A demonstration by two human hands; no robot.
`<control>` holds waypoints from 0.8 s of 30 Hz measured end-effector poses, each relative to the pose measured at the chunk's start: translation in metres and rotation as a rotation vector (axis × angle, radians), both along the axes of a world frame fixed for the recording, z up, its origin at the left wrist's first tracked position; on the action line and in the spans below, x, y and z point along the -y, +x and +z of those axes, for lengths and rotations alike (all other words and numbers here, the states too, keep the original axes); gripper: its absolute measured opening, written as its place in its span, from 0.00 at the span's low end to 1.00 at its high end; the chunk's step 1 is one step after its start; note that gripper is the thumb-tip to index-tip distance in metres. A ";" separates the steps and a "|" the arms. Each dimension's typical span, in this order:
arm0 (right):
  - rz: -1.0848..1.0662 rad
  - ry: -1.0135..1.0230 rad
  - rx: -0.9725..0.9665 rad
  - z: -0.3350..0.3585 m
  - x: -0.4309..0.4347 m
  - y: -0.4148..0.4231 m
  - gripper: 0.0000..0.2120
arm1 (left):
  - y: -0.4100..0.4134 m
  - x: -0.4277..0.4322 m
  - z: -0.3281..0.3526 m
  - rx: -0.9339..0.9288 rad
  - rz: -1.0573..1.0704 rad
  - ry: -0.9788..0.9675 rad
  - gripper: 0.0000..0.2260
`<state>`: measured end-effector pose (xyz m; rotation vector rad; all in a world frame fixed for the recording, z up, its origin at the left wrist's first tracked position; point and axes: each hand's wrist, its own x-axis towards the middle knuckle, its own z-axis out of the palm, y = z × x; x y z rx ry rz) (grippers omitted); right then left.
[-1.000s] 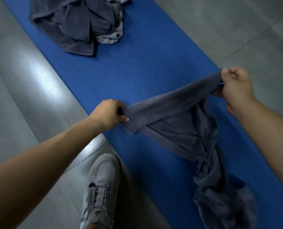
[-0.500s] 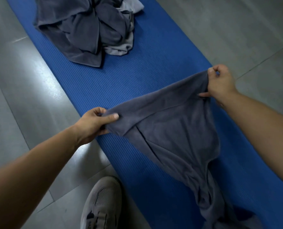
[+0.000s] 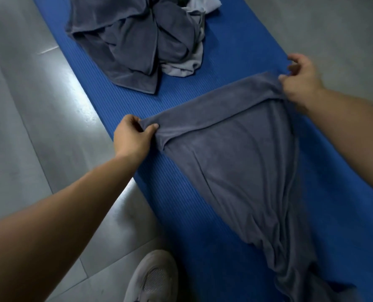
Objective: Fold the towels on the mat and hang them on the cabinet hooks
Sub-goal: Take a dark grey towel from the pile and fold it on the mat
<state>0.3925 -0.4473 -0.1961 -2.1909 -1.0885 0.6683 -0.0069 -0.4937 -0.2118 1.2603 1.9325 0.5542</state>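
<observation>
A grey towel (image 3: 242, 153) is stretched across the blue mat (image 3: 235, 53), its far edge pulled taut between my hands. My left hand (image 3: 133, 136) pinches the left corner near the mat's left edge. My right hand (image 3: 301, 81) pinches the right corner, with some fingers lifted. The towel's near end trails crumpled toward the bottom right. A heap of dark grey towels (image 3: 137, 40) with a lighter grey one (image 3: 192, 62) lies further up the mat. No cabinet or hooks are in view.
Grey tiled floor (image 3: 39, 105) lies on both sides of the mat. My grey shoe (image 3: 152, 277) stands on the floor beside the mat's left edge, at the bottom of the view.
The towel has spread wider and dropped lower onto the mat. Both hands moved apart and forward, and the view shifted toward the heap.
</observation>
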 end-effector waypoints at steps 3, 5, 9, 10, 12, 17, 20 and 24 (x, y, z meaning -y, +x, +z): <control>0.018 -0.060 0.073 -0.003 0.025 0.001 0.26 | 0.001 0.001 -0.002 -0.140 -0.091 0.052 0.15; 0.005 -0.062 0.151 -0.004 0.060 0.003 0.24 | 0.019 0.011 0.004 -0.311 -0.279 0.215 0.15; -0.114 -0.140 0.164 -0.005 0.159 0.002 0.14 | 0.087 0.036 0.023 -0.079 -0.780 0.369 0.04; -0.148 -0.172 0.132 -0.004 0.188 0.000 0.11 | 0.106 0.044 0.025 -0.019 -0.928 0.325 0.04; -0.140 -0.242 0.073 -0.001 0.244 -0.007 0.08 | 0.143 0.059 0.025 0.044 -1.193 0.254 0.06; 0.056 -0.424 -0.091 0.012 0.338 -0.034 0.07 | 0.218 0.094 0.010 0.078 -1.704 0.277 0.14; 0.035 -0.459 -0.129 0.009 0.366 -0.043 0.09 | 0.244 0.113 -0.004 0.126 -1.901 0.400 0.10; -0.014 -0.473 -0.044 -0.004 0.383 -0.045 0.15 | 0.262 0.120 -0.018 0.102 -2.005 0.437 0.11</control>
